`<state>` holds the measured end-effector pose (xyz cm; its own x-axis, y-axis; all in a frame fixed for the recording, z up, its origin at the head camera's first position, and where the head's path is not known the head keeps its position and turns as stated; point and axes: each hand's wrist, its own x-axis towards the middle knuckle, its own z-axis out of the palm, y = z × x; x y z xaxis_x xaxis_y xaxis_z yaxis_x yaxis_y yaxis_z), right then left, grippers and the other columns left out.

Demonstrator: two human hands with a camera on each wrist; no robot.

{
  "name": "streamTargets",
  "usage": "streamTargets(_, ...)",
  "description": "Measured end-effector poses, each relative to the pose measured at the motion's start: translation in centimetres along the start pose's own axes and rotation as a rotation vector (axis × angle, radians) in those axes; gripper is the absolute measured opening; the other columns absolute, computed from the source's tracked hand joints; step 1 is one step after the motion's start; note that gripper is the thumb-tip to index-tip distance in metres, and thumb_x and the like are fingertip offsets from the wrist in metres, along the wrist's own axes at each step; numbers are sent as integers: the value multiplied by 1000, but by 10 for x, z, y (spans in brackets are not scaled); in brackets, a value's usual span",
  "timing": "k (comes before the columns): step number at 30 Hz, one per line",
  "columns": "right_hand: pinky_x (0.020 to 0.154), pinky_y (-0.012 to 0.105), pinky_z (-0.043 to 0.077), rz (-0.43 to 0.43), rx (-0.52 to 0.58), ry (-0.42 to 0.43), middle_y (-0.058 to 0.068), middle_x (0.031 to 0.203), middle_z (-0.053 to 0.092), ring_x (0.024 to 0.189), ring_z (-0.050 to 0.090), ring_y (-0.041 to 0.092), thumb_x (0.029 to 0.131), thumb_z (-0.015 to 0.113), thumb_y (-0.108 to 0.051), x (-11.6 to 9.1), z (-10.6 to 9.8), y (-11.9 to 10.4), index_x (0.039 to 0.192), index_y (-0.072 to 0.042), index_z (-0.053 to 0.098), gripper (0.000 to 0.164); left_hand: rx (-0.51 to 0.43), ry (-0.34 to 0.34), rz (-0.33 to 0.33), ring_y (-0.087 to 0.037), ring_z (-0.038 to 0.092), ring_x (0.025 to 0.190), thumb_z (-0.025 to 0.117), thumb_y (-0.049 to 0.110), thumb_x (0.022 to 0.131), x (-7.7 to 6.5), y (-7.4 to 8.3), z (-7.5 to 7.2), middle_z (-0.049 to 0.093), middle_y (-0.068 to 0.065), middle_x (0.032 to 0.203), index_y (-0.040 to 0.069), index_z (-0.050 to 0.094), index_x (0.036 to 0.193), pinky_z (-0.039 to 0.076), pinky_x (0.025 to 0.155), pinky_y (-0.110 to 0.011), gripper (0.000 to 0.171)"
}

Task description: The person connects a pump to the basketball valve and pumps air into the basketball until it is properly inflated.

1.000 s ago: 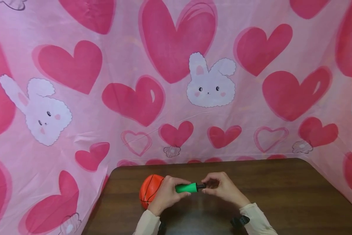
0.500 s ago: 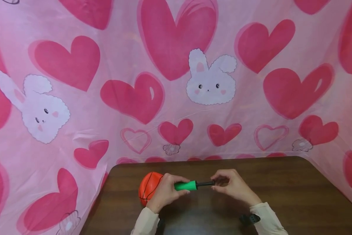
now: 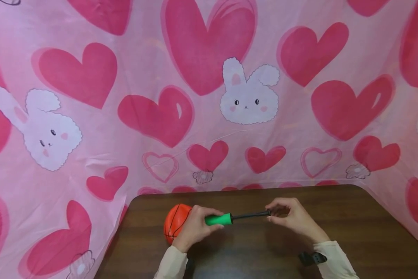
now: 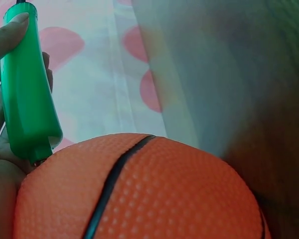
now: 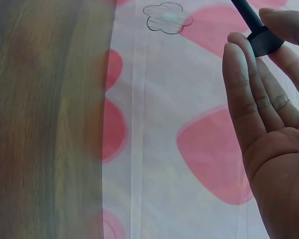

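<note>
A small green hand pump (image 3: 218,219) is gripped round its barrel by my left hand (image 3: 196,228). Its black plunger rod (image 3: 249,215) stretches out to the right. My right hand (image 3: 294,217) pinches the black disc-shaped knob (image 5: 265,42) at the rod's end between thumb and fingers. Against the left hand sits an orange basketball (image 3: 176,224) with black seams, partly covered by that hand. In the left wrist view, the pump's narrow nozzle end (image 4: 39,155) meets the ball's upper left edge; the ball looks somewhat flattened on top in this view.
A brown wooden table (image 3: 264,252) lies beneath both hands. Behind it and at its sides hangs a pink cloth (image 3: 209,128) printed with hearts and rabbits. Dark wrist straps (image 3: 312,258) show at the cream sleeves.
My right hand has moved to the right with the knob, drawing the plunger rod far out of the green barrel. The left hand and basketball have stayed nearly in place.
</note>
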<state>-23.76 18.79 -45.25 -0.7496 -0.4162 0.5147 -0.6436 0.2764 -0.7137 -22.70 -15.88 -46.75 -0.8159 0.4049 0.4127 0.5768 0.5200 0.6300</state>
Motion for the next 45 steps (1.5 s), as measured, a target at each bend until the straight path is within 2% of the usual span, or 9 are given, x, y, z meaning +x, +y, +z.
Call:
streamTargets(13, 68, 26, 60, -9, 29, -12, 14, 88, 76, 75, 71, 4, 81, 85, 1, 4, 15, -2, 100, -10, 77, 23, 17, -5, -12, -4, 72, 90, 90, 19, 82, 0, 0, -1, 82, 3, 105, 18, 83, 110, 60, 81, -24, 29)
streamTargets(22, 70, 26, 62, 13, 42, -39, 9, 90, 78, 76, 70, 3, 80, 88, -4, 20, 51, -3, 101, -12, 80, 23, -3, 4, -21, -6, 75, 92, 91, 17, 81, -1, -2, 0, 82, 2, 105, 17, 84, 109, 61, 84, -25, 29)
streamTargets(29, 72, 26, 63, 18, 58, -102, 9, 93, 78, 77, 70, 4, 83, 88, -13, 34, 77, -6, 102, -11, 80, 21, -21, 16, -21, -6, 75, 89, 92, 14, 79, 0, -1, -1, 82, 1, 103, 16, 84, 107, 62, 83, -25, 30)
streamTargets(36, 72, 29, 64, 6, 64, -110, 9, 93, 79, 77, 70, 4, 82, 88, -12, 35, 78, -7, 101, -12, 79, 21, -15, 8, -25, -5, 74, 89, 92, 15, 79, 1, 1, -2, 82, 2, 103, 17, 84, 107, 62, 83, -25, 30)
streamTargets(45, 70, 28, 63, 58, 63, -102, 4, 93, 79, 74, 70, 6, 82, 88, -11, 33, 76, -9, 101, -17, 79, 21, -16, 4, -25, -3, 73, 87, 92, 16, 79, 0, 2, -1, 82, 4, 101, 18, 84, 107, 61, 82, -24, 29)
